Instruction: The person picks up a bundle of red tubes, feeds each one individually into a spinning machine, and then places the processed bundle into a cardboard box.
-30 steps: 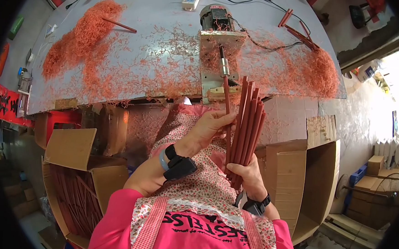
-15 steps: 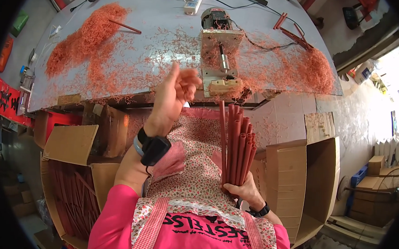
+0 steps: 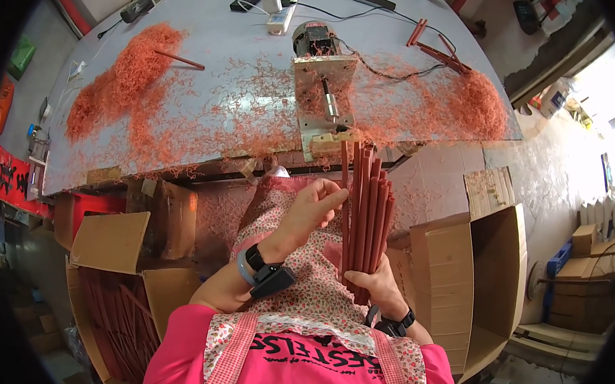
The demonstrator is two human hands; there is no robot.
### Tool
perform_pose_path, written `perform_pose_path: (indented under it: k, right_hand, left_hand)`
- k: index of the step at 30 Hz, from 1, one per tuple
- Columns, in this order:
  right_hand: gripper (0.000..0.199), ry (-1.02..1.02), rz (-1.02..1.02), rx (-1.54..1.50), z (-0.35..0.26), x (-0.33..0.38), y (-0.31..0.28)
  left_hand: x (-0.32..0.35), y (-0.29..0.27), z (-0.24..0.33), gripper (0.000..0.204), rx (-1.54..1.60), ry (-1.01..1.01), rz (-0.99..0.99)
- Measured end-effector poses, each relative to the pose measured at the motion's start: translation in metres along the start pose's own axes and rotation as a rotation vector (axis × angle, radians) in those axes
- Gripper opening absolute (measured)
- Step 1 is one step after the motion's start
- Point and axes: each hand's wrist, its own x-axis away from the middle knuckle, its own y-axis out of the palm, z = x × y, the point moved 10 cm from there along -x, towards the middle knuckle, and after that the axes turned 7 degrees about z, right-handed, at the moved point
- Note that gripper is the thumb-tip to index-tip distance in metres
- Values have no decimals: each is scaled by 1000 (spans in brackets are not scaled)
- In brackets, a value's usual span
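My right hand [image 3: 374, 282] is wrapped round the lower part of a bundle of thin red-brown rods [image 3: 371, 217], held upright in front of my apron. My left hand [image 3: 315, 210] has come to the bundle's left side, thumb and fingertips pinched on the leftmost rod [image 3: 347, 170]. That rod stands slightly apart from the others. Just beyond the rod tips, at the table's near edge, is a small motor [image 3: 315, 41] on a metal bracket, with a shaft and a silver chuck [image 3: 331, 107]. A pale wooden block [image 3: 330, 144] sits at the bracket's front.
Orange-red curly shavings [image 3: 135, 69] heap at the table's left, with another pile [image 3: 483, 108] at the right. Loose rods [image 3: 442, 56] lie at the back right. A carton of rods [image 3: 113, 314] stands left, an open carton [image 3: 450, 285] right. A power strip [image 3: 281, 20] and cables lie behind.
My left hand has moved down and right, from in front of the machine to the bundle, its fingers closing at the leftmost rod. My right hand still holds the bundle; the view has shifted slightly.
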Motion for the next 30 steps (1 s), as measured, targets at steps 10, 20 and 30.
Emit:
perform_pose_path:
  k: [10,20,30]
  right_hand:
    - [34,1,-2,-120,-14,-17,5]
    - [38,55,-16,-51,-14,-27,-9]
    - [44,-920,-211,1673,-37,29,-4]
  left_hand:
    - [-11,8,-1,23,83,-64,-121]
    - [-21,9,9,27,-20,37,-144]
    - [47,12,6,43,-590,-201,-787]
